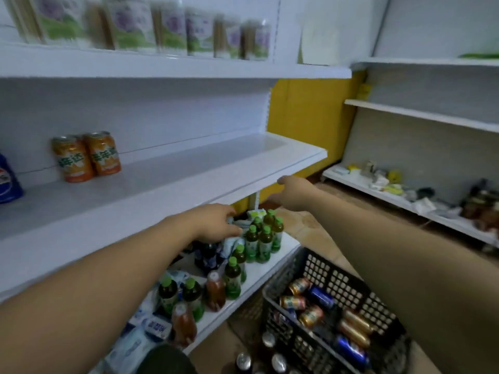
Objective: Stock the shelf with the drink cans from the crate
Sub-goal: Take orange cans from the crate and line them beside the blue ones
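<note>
- My left hand (216, 222) is among green-capped bottles (259, 238), centre frame (whether it grasps anything, I cannot tell).
- My right hand (290, 197) is relaxed and empty.
- Two orange drink cans (86, 157) upper left; black plastic crate (337, 278) lower right.

Two bare arms (113, 268), uncovered right to the wrists, bare left hand (216, 222), bare right hand (291, 197), outlines softened by blur, dark rounded form (164, 359) at the bottom edge, clothing or knee, cannot tell which
</note>
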Demonstrator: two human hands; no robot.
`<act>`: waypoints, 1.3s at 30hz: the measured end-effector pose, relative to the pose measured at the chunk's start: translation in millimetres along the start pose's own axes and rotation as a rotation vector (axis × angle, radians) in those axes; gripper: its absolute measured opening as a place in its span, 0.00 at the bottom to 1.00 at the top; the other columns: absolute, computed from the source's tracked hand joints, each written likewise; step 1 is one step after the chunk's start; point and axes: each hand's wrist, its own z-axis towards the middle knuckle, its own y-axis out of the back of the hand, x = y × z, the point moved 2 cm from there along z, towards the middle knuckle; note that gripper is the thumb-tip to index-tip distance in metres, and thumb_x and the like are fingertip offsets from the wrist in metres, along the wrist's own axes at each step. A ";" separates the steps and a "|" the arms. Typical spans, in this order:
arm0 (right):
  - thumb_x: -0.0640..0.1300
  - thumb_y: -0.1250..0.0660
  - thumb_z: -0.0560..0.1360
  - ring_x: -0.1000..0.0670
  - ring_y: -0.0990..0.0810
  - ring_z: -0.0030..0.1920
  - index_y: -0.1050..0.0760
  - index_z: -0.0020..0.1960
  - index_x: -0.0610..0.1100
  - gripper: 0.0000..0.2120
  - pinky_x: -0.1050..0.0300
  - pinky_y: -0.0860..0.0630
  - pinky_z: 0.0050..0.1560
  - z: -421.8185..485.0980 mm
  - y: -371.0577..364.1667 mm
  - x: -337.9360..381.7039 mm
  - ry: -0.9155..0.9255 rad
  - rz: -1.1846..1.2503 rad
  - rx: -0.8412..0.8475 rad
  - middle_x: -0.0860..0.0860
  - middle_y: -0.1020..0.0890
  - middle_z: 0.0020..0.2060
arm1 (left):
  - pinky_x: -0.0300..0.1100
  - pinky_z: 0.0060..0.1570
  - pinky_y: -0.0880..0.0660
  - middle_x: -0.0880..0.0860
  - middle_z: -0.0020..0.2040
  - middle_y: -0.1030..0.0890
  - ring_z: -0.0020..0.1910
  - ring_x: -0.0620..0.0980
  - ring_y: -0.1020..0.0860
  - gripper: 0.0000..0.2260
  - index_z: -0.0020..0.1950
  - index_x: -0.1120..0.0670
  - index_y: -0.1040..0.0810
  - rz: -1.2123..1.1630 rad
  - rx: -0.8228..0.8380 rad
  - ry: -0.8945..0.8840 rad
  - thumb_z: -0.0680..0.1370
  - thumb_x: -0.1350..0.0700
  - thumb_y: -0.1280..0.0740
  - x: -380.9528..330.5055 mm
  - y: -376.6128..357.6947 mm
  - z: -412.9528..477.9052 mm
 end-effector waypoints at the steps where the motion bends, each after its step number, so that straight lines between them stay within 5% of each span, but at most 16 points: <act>1: 0.57 0.37 0.79 0.42 0.29 0.67 0.41 0.76 0.43 0.32 0.51 0.29 0.60 -13.2 -0.8 -24.5 -0.052 -0.004 0.002 0.44 0.32 0.72 | 0.45 0.65 0.32 0.53 0.73 0.33 0.68 0.54 0.30 0.29 0.74 0.51 0.36 0.007 0.026 -0.073 0.77 0.41 0.36 -31.0 -13.3 6.5; 7: 0.56 0.35 0.77 0.44 0.31 0.69 0.39 0.76 0.46 0.31 0.50 0.32 0.66 -77.8 -22.2 -175.0 -0.390 0.075 -0.001 0.46 0.31 0.72 | 0.45 0.64 0.32 0.54 0.73 0.33 0.68 0.54 0.31 0.26 0.73 0.53 0.36 0.098 0.298 -0.326 0.78 0.43 0.38 -159.1 -110.1 36.0; 12: 0.56 0.34 0.77 0.44 0.29 0.68 0.38 0.75 0.44 0.31 0.51 0.30 0.65 -115.5 -62.9 -286.1 -0.624 0.152 0.044 0.45 0.30 0.71 | 0.45 0.59 0.30 0.54 0.70 0.30 0.63 0.54 0.27 0.25 0.70 0.51 0.32 0.146 0.432 -0.371 0.76 0.41 0.35 -205.1 -199.5 82.5; 15: 0.54 0.35 0.77 0.45 0.24 0.58 0.33 0.70 0.44 0.25 0.55 0.27 0.53 -123.1 -97.1 -342.9 -0.707 0.193 0.143 0.45 0.23 0.62 | 0.44 0.60 0.30 0.54 0.68 0.28 0.64 0.54 0.27 0.25 0.70 0.51 0.32 0.152 0.549 -0.376 0.75 0.43 0.34 -223.9 -251.7 115.4; 18: 0.53 0.35 0.77 0.48 0.23 0.51 0.30 0.66 0.45 0.21 0.56 0.28 0.47 -117.5 -137.9 -388.3 -0.763 0.219 0.220 0.47 0.21 0.56 | 0.44 0.61 0.29 0.51 0.67 0.26 0.62 0.53 0.26 0.24 0.69 0.50 0.30 0.121 0.644 -0.354 0.75 0.43 0.33 -232.0 -305.5 152.2; 24: 0.51 0.36 0.78 0.46 0.24 0.57 0.29 0.65 0.46 0.17 0.53 0.28 0.57 -80.6 -233.0 -454.5 -0.784 0.311 0.364 0.46 0.22 0.58 | 0.45 0.62 0.29 0.52 0.69 0.28 0.64 0.52 0.27 0.29 0.74 0.51 0.36 0.030 0.821 -0.280 0.75 0.47 0.32 -227.7 -407.1 222.3; 30: 0.50 0.33 0.76 0.45 0.24 0.60 0.34 0.70 0.46 0.25 0.53 0.29 0.61 -33.9 -341.1 -516.6 -0.835 0.319 0.457 0.44 0.24 0.62 | 0.45 0.57 0.26 0.53 0.66 0.26 0.59 0.52 0.24 0.31 0.75 0.49 0.38 -0.019 0.874 -0.215 0.74 0.46 0.31 -214.1 -498.3 291.8; 39: 0.49 0.26 0.70 0.40 0.32 0.67 0.41 0.71 0.44 0.36 0.46 0.32 0.67 -5.7 -464.9 -574.1 -0.836 0.201 0.557 0.43 0.33 0.68 | 0.48 0.62 0.27 0.50 0.67 0.27 0.61 0.51 0.26 0.29 0.71 0.51 0.34 -0.122 0.907 -0.154 0.73 0.48 0.29 -189.5 -598.1 344.2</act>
